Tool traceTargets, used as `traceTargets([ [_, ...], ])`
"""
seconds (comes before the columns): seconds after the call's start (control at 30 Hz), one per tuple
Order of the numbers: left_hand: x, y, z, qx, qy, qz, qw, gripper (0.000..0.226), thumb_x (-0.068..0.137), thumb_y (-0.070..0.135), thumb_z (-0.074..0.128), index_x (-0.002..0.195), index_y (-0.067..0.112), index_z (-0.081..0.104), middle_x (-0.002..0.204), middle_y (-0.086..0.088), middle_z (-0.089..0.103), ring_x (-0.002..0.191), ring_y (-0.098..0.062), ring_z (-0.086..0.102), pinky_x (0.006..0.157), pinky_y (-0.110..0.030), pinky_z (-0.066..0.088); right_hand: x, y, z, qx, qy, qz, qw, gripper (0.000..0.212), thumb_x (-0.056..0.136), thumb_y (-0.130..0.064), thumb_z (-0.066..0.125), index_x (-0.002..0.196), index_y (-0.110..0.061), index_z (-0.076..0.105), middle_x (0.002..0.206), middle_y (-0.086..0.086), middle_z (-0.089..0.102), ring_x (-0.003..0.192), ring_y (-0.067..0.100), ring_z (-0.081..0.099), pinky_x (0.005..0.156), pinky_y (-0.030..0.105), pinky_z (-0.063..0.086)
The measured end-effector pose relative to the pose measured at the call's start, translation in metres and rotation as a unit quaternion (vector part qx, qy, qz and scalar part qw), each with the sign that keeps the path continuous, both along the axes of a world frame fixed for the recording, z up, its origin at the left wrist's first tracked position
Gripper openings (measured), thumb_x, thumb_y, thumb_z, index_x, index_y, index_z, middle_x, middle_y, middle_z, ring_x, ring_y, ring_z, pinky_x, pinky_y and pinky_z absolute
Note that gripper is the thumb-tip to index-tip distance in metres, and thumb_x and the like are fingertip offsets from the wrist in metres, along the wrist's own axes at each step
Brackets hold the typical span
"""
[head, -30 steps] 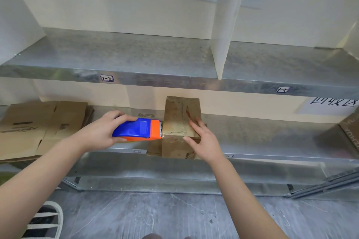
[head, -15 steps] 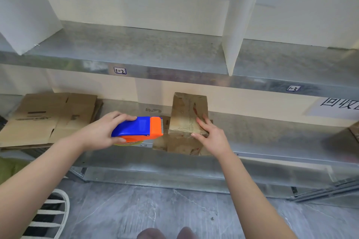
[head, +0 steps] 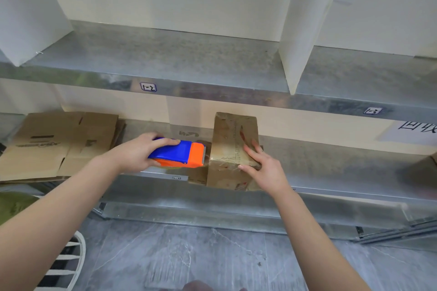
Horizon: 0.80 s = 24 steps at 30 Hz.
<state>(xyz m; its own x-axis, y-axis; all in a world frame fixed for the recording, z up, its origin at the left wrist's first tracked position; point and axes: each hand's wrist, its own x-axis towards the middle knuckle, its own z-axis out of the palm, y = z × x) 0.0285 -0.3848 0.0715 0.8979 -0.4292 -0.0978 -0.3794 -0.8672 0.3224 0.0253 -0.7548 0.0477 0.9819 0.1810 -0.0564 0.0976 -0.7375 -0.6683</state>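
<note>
A small brown cardboard box [head: 230, 139] with clear tape over its top stands at the front edge of the lower metal shelf [head: 331, 168]. My right hand [head: 262, 168] lies on the box's near right corner, fingers straight along the top and thumb on the front face. My left hand [head: 137, 153] grips a blue and orange tape dispenser [head: 179, 153], held level with its toothed end just left of the box's left side. Whether the dispenser touches the box I cannot tell.
Flattened cardboard boxes [head: 59, 144] lie stacked at the left of the lower shelf. The upper metal shelf [head: 165, 64] has white dividers [head: 300, 30]. A white slatted object [head: 68, 262] stands on the grey floor at lower left. A paper label [head: 411, 130] hangs at right.
The view has shifted slightly. The dispenser's toothed end has drawn a little away from the box's left side. My right hand stays on the box.
</note>
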Motion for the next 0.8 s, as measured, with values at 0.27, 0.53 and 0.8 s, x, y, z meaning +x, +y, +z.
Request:
traceTargets([
  [0.27,-0.011,0.024,-0.020,-0.028,-0.013,0.008,0.999,0.072,0.087,0.012,0.067,0.145,0.038,0.033,0.125,0.002,0.041,0.118,-0.017,0.041,0.101,-0.027,0.034,0.000,0.001,0.000,-0.007,-0.001,0.006,1.000,0.061,0.084,-0.048,0.070,0.140,-0.044,0.045,0.155,-0.017,0.029,0.137,0.011,0.041,0.111,0.025,0.033],
  [0.53,-0.017,0.048,-0.010,0.038,-0.011,0.040,0.998,0.077,0.085,0.031,0.070,0.144,0.052,0.026,0.120,-0.001,0.043,0.113,-0.021,0.043,0.092,-0.033,0.044,0.002,0.004,0.001,-0.002,-0.003,0.000,1.000,0.059,0.083,-0.044,0.072,0.138,-0.039,0.050,0.155,-0.011,0.032,0.136,0.012,0.043,0.112,0.023,0.029],
  [0.8,-0.012,-0.006,-0.014,0.147,0.000,0.036,0.989,0.073,0.091,0.048,0.054,0.145,0.057,0.006,0.127,-0.001,0.039,0.121,-0.020,0.037,0.084,-0.033,0.044,-0.001,0.006,0.002,0.009,-0.002,-0.009,1.000,0.058,0.083,-0.037,0.074,0.137,-0.035,0.053,0.155,-0.010,0.033,0.137,0.013,0.042,0.111,0.021,0.027],
])
